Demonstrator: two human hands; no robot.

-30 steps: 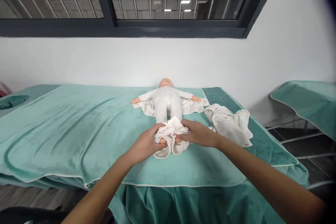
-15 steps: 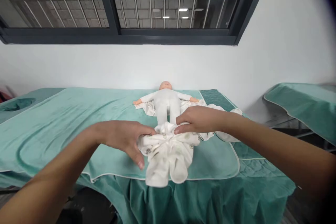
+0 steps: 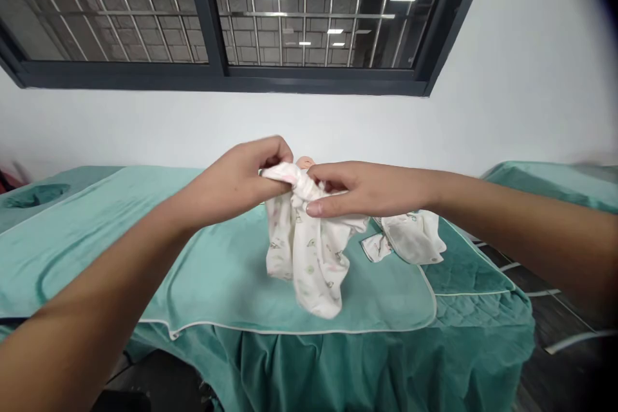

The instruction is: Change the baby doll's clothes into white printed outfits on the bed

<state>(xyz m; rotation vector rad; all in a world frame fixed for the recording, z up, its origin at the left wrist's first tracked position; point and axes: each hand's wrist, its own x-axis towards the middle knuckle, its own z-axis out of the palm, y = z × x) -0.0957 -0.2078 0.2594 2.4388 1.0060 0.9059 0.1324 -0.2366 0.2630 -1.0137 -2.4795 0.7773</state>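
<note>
Baby pants (image 3: 316, 264), white with a small print, hang bunched from both hands above the green bed pad. My left hand (image 3: 236, 177) is closed on the gathered cloth at the upper left. My right hand (image 3: 360, 188) pinches the bunched cloth on the other side, thumb in front. Behind the pants lies a baby doll (image 3: 305, 161); only a bit of its head shows, the rest being hidden by the cloth and my hands. A loose printed white garment (image 3: 415, 236) lies on the bed to the right, below my right forearm.
A light green pad (image 3: 217, 290) with pale edging covers the bed, over a darker green quilted cover (image 3: 477, 309). Behind it stands a white wall (image 3: 183, 129) with a barred window. Another green-covered bed (image 3: 555, 180) is at the far right.
Both hands have raised the pants off the bed's front edge, up and away from me, so they hang down. My left hand has gone from open beside the cloth to gripping it.
</note>
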